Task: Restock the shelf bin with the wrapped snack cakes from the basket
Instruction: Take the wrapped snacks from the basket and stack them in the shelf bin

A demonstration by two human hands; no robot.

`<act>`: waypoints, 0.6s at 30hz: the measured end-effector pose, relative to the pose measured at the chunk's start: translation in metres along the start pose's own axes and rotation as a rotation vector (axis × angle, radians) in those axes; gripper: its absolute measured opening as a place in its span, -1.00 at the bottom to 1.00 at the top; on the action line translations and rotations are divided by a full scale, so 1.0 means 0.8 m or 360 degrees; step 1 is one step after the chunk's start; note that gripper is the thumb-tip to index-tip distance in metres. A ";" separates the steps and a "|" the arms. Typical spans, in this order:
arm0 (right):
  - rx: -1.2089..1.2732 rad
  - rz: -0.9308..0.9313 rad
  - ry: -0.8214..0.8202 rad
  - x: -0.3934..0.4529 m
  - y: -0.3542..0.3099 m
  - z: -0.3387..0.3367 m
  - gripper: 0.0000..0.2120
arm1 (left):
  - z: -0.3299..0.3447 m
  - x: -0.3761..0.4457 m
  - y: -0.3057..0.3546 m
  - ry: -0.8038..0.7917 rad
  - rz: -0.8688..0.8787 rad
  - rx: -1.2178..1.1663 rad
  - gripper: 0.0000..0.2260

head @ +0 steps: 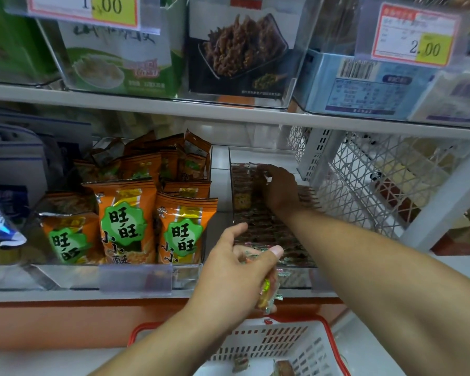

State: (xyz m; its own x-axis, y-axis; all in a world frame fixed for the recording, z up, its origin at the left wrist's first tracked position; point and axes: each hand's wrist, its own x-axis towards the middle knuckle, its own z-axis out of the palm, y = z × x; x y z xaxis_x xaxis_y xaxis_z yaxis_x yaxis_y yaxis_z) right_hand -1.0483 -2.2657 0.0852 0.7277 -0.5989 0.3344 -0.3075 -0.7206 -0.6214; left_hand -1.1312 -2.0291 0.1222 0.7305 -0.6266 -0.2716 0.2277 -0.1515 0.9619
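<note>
While the right hand presses flat on cakes deep in the shelf bin, the left hand grips wrapped snack cakes at its front edge.

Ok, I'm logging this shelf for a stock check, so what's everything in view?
snack cakes: many, brown wrapped, in clear bin, middle shelf
held cakes: a few, in left hand
basket: one, white with red rim, below; few cakes left
orange bags: several, bin to the left
boxes: several, top shelf
price tags: two, yellow and white
white crate: one, right
left hand: gripping cakes
right hand: deep in bin, on cakes
</note>
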 end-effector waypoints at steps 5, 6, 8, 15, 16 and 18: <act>-0.0139 -0.0064 0.0016 0.014 0.013 -0.015 -0.73 | -0.002 -0.001 0.001 -0.0018 0.0011 -0.0016 -0.34; -0.0146 -0.0084 -0.0016 0.013 0.012 -0.015 -0.73 | -0.003 -0.001 0.002 -0.0022 0.0012 -0.0013 -0.34; -0.0140 -0.0104 -0.0093 0.011 0.010 -0.011 -0.71 | -0.004 -0.001 0.003 -0.0031 0.0019 -0.0015 -0.34; 0.0036 0.0077 -0.0167 0.010 -0.002 -0.011 -0.60 | -0.005 -0.002 0.005 -0.0076 -0.0064 -0.0261 -0.45; 0.0041 0.0090 -0.0194 0.007 -0.005 -0.016 -0.56 | -0.004 -0.003 0.006 -0.0061 -0.0088 -0.0293 -0.51; 0.0019 0.0066 -0.0250 0.000 -0.011 -0.030 -0.52 | -0.004 -0.005 0.009 -0.0013 -0.0134 -0.0343 -0.69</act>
State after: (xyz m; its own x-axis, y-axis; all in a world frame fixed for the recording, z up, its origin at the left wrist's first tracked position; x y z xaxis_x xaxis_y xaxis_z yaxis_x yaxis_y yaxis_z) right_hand -1.0602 -2.2675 0.1075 0.8016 -0.5656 0.1938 -0.3329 -0.6915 -0.6411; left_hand -1.1303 -2.0254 0.1300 0.6980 -0.6249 -0.3496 0.4206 -0.0373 0.9065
